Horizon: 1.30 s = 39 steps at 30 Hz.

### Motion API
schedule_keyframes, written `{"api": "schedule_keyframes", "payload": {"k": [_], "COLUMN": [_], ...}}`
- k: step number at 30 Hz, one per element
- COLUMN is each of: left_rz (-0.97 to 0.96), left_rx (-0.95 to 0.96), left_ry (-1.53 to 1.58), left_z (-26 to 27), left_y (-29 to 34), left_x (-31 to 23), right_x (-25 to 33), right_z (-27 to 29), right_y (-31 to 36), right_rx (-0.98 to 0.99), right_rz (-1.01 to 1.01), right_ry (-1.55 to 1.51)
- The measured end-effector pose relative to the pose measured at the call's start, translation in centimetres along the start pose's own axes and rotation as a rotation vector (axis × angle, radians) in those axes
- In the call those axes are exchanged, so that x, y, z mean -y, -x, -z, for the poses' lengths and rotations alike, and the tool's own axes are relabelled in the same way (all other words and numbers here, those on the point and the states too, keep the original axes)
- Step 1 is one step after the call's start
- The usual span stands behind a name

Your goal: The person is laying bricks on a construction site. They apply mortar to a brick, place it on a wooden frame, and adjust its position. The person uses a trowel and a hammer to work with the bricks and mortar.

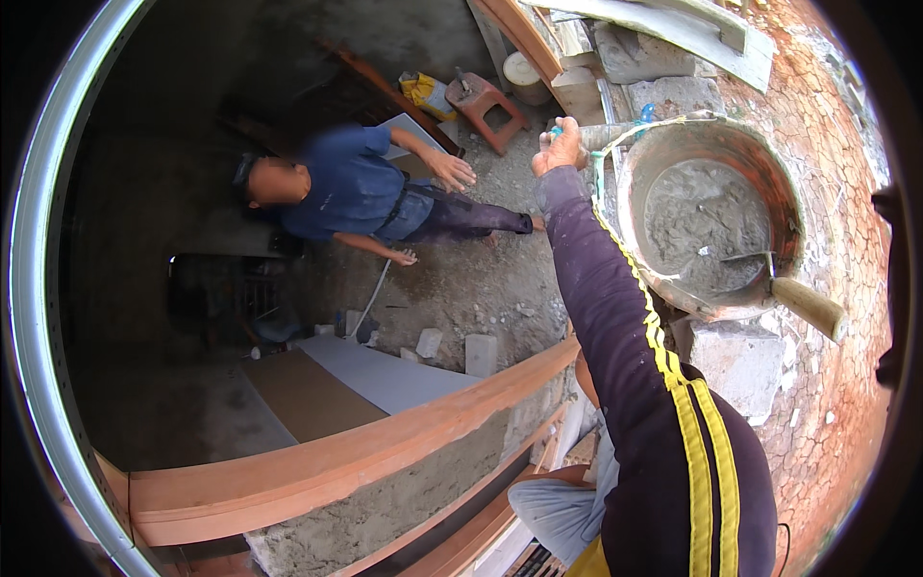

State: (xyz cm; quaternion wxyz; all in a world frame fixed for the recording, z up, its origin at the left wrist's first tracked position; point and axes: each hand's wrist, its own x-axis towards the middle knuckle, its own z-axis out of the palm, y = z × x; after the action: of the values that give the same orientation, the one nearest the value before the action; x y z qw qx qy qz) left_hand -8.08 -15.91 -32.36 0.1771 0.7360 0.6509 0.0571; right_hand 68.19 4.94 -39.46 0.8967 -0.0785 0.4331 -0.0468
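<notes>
Mortar bucket [790, 197], round and reddish inside, stands out on cracked orange-brown ground [851, 255], and I can see thick wet grey mortar [697, 207] spread across its bottom. Beyond its left rim, the wearer's right hand [560, 146] has its fingers curled round a grey rod-like piece [604, 137] that runs over to the bucket; a bit of teal shows at the fist, and I can't make out exactly what the piece is. The left hand is outside the view, so I cannot tell how its fingers are set. The dark sleeve [611, 255], striped yellow, stretches up to the left of the bucket.

A trowel [808, 306] leans over the bucket's lower right rim, blade down in the mortar, pale handle jutting outside. Just below the bucket sits a pale block [738, 365]. Well to the bucket's left, a co-worker in a blue shirt [341, 183] stands on the rubble-strewn floor [447, 279], one hand [452, 171] held out toward the bucket. Up and left of the bucket are a red stool [486, 111] and a whitish pail [525, 79]; a long wooden beam [356, 462] runs below and left of it.
</notes>
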Motion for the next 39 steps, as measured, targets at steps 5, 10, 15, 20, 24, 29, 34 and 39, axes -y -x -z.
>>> {"api": "schedule_keyframes", "payload": {"k": [5,10,15,20,24,29,34,39], "left_rz": [0.019,0.031,0.050,0.080,0.116,-0.343,-0.627,-0.645], "left_rx": [0.030,0.050,0.071,0.090,0.015,-0.118,-0.170,-0.146], "left_ry": [0.014,0.046,0.102,0.281,0.560,0.874,1.070,1.281], "left_z": [-0.6,-1.4,-2.5,-1.0,1.4,6.4,10.1,11.6], "left_y": [0.1,0.4,1.4,4.8,4.3,-1.4,-6.2,-9.0], "left_x": [0.4,1.3,4.3,6.2,1.0,-10.3,-19.4,-23.6], "right_x": [-1.1,-3.3,-2.2,5.6,16.1,22.3,22.1,20.5], "right_z": [0.0,4.8,11.9,22.6,27.9,27.0,27.9,26.2], "right_y": [3.2,8.0,14.4,23.4,28.9,32.4,37.4,40.2], "right_rx": [0.145,0.336,0.606,1.025,1.421,1.918,2.208,2.319], "right_rz": [-0.087,-0.088,-0.169,0.044,-0.266,-0.116,0.296,0.332], "right_ry": [-0.064,0.158,0.414,0.955,1.073,1.196,0.975,0.946]}}
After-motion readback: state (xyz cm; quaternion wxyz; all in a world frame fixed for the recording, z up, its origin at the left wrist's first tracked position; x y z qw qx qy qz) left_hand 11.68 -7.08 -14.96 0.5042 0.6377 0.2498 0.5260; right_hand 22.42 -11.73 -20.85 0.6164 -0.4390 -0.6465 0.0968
